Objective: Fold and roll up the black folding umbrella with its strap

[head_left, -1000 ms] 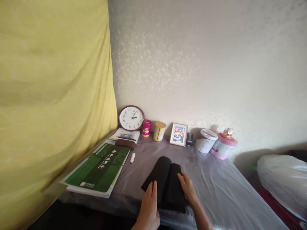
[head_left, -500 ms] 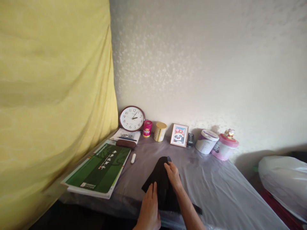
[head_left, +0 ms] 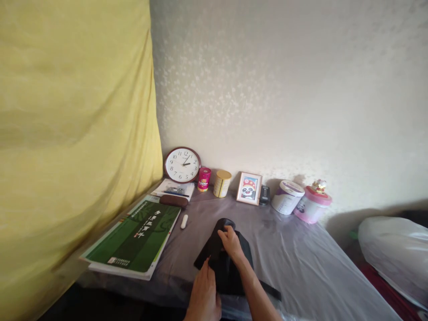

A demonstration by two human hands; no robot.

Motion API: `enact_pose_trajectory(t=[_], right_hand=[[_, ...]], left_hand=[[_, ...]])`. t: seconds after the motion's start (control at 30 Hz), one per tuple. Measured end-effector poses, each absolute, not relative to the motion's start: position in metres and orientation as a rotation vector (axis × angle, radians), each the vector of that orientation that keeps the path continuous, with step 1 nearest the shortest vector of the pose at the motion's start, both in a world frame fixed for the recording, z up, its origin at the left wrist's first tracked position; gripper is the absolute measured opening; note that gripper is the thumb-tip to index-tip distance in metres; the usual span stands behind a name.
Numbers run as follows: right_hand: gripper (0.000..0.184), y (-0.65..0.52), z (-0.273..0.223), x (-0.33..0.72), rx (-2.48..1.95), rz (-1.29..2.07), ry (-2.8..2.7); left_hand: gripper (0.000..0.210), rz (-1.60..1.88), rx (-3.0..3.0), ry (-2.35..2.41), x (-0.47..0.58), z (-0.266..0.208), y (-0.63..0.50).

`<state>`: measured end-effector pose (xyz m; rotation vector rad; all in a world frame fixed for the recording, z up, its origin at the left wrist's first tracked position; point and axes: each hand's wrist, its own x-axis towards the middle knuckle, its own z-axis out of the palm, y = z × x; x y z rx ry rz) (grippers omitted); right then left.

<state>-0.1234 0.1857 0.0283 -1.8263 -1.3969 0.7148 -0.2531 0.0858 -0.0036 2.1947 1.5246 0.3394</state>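
A black folded fabric item (head_left: pixel 214 243) lies near the front edge of the table, with a dark strap-like end sticking out to the right. Its exact kind cannot be made out. My right hand (head_left: pixel 232 244) is on its upper part, fingers curled and gripping the material. At its lower left edge, my left hand (head_left: pixel 204 285) is closed, thumb and fingers pinching the fabric. My forearms and hands cover part of the item.
On the grey-covered table (head_left: pixel 301 267) are a green book (head_left: pixel 133 240), a brown case (head_left: pixel 174 201) and a small white object (head_left: pixel 184 221). Along the wall stand a clock (head_left: pixel 182 165), a pink can (head_left: pixel 203 179), a yellow-lidded can (head_left: pixel 222 183), a picture frame (head_left: pixel 249 188) and tubs (head_left: pixel 288 197).
My right hand has shifted left and down over the black fabric, which now spreads wider on the right. The left hand's fingers have drawn together on its edge. The view has turned slightly.
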Motion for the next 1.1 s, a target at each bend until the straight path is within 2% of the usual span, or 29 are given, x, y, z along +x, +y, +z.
enact_pose_trajectory(t=[0.17,0.33,0.5,0.67,0.8,1.1], right_hand=[[0.03,0.188,0.026,-0.126,-1.847,0.728,-1.449],[0.028,0.186,0.032,-0.134,-1.72,0.911,-1.478],[0.016,0.183,0.039,-0.138,-1.649,0.936,-1.543],[0.02,0.176,0.04,-0.137,-1.587,0.885,-1.614],[0.023,0.16,0.042,-0.136,-1.457,0.765,-1.742],[0.024,0.156,0.023,-0.117,-1.321,0.21,-2.052]], left_hand=[[0.07,0.342,2.276,1.486,-0.265,-0.017,0.087],[0.064,0.5,2.416,1.495,-0.282,-0.034,0.084],[0.05,0.696,2.614,1.512,-0.275,-0.017,0.081],[0.068,0.63,2.777,1.295,-0.258,-0.01,0.087],[0.074,0.574,2.756,1.464,-0.254,-0.022,0.092],[0.077,0.592,2.723,1.676,-0.247,-0.05,0.096]])
